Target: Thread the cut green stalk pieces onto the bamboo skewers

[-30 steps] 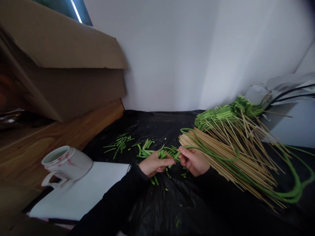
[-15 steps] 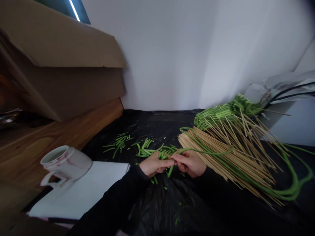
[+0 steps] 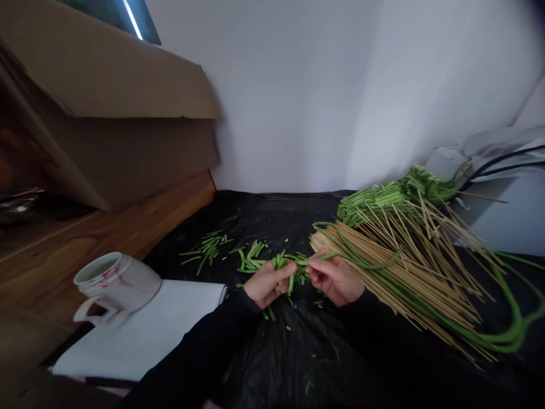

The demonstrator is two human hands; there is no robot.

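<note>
My left hand (image 3: 267, 283) is closed around several cut long bean pieces (image 3: 279, 261), which poke out above and below the thumb. My right hand (image 3: 338, 279) pinches a long bean (image 3: 326, 257) just to the right of it. That bean runs from the left fingers through the right fingertips and on to the right. Loose cut pieces (image 3: 253, 258) lie behind the left hand, partly hidden by it. Another small group of cut pieces (image 3: 208, 248) is farther left. More whole long beans (image 3: 504, 338) curve across the right side, over bamboo skewers (image 3: 404, 278).
Black plastic sheeting (image 3: 272, 218) covers the work surface. Stacked bundles of green bean pieces (image 3: 370, 203) rest behind the skewers. At left, a stained white mug (image 3: 136, 281) stands on a white pad (image 3: 179, 301). A cardboard box (image 3: 149, 153) sits behind on wood; a white wall (image 3: 289, 102) closes the back.
My right hand has moved slightly right, away from the left, opening a small gap spanned by the bean. My left hand keeps its pieces. The view has shifted slightly.
</note>
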